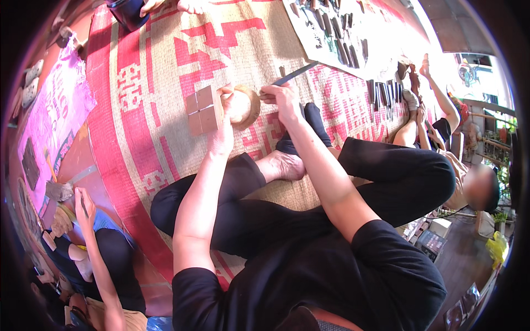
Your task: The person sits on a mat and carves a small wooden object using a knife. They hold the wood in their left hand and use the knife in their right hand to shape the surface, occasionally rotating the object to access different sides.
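My left hand [222,118] is closed on a brown rectangular block [203,111] whose face is crossed by thin pale lines. Close against that hand, on its right, is a round pale wooden piece [243,107] with a flared, darker rim; I cannot tell whether the fingers touch it. My right hand [282,98] pinches a long, flat, dark metal strip [297,73], which slants up to the right, over the mat toward a white sheet. The kind of strip is not clear. Both hands are above the woven mat, in front of my crossed legs.
The red and straw-coloured mat [160,99] spreads beneath me. Several dark-handled tools [342,41] lie on a white sheet, and another row of narrow tools [385,94] lies nearer. One person [105,248] sits at left, another [441,132] at right. A dark container [128,15] stands at the far left.
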Action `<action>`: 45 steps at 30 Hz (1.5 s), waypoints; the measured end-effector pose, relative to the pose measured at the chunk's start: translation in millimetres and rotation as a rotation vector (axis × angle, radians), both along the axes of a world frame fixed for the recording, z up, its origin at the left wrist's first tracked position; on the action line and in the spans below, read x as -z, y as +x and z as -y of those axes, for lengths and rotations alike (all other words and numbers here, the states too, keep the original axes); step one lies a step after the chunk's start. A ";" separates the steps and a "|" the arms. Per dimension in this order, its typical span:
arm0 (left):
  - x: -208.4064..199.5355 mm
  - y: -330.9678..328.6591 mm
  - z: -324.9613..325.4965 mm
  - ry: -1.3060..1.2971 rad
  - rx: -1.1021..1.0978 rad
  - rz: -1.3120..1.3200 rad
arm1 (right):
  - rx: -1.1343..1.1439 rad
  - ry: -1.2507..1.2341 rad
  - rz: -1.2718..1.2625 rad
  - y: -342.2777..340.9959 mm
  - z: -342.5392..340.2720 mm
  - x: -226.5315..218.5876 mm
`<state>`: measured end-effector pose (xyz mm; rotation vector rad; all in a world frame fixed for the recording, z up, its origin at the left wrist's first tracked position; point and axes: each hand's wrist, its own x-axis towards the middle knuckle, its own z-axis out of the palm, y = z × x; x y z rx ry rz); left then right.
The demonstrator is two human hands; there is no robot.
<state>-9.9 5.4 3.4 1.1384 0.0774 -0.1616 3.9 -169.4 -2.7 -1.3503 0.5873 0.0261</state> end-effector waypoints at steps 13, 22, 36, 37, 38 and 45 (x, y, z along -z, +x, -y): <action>-1.6 5.3 4.8 -0.008 -0.002 0.035 | -0.083 -0.033 -0.035 11.9 16.9 2.4; 4.4 8.4 3.2 -0.079 -0.018 -0.005 | -0.132 0.062 -0.059 11.7 -3.4 -19.2; 8.3 7.4 6.6 0.007 0.044 0.090 | -0.077 0.011 -0.068 19.0 12.0 0.3; 9.8 8.5 8.2 0.073 0.053 0.147 | -0.068 -0.009 -0.076 20.7 20.8 4.6; 9.8 9.0 8.9 0.069 0.054 0.158 | -0.025 0.046 -0.102 19.0 28.2 9.3; 16.6 8.7 2.8 -0.149 0.053 0.118 | -0.112 0.011 -0.065 20.9 -6.1 -2.9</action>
